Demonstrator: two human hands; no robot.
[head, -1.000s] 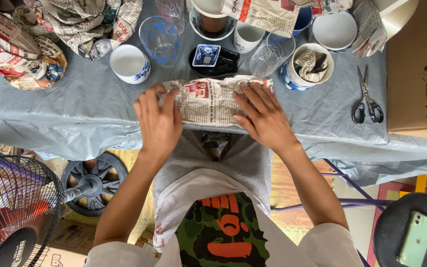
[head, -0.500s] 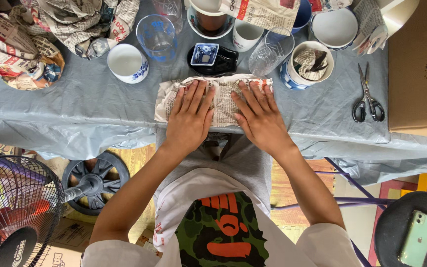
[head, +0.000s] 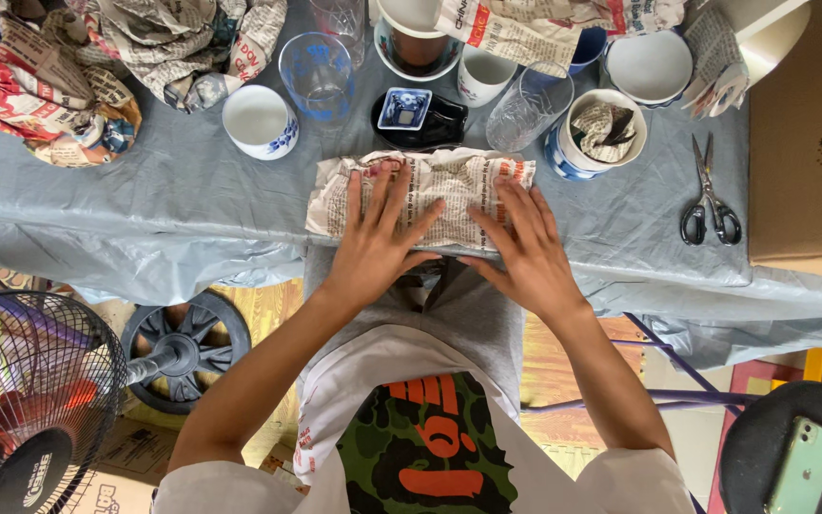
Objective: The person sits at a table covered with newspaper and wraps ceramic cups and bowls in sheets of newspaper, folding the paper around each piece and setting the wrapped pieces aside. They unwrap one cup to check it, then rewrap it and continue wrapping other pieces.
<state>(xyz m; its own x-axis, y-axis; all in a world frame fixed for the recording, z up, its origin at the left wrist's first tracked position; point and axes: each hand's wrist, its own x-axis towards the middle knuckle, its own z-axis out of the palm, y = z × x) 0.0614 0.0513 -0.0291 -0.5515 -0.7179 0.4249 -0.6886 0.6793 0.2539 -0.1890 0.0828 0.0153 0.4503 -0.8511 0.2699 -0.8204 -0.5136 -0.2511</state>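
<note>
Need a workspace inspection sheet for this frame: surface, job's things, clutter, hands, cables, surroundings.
Surface: table under a wrinkled blue-grey cloth.
Job's things: newspaper-wrapped bundle lying flat at the near edge.
Clutter: white cups, drinking glass, black dish, scissors, crumpled newspaper, cardboard box.
Hands: left hand and right hand press flat on the bundle, fingers spread.
Cables: nothing seen.
Surroundings: floor fan, phone on a round stool.

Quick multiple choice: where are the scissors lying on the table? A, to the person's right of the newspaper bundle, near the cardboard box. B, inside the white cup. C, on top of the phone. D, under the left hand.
A: the scissors lie flat on the blue cloth, between the newspaper bundle and the cardboard box, clear of both hands.
</note>
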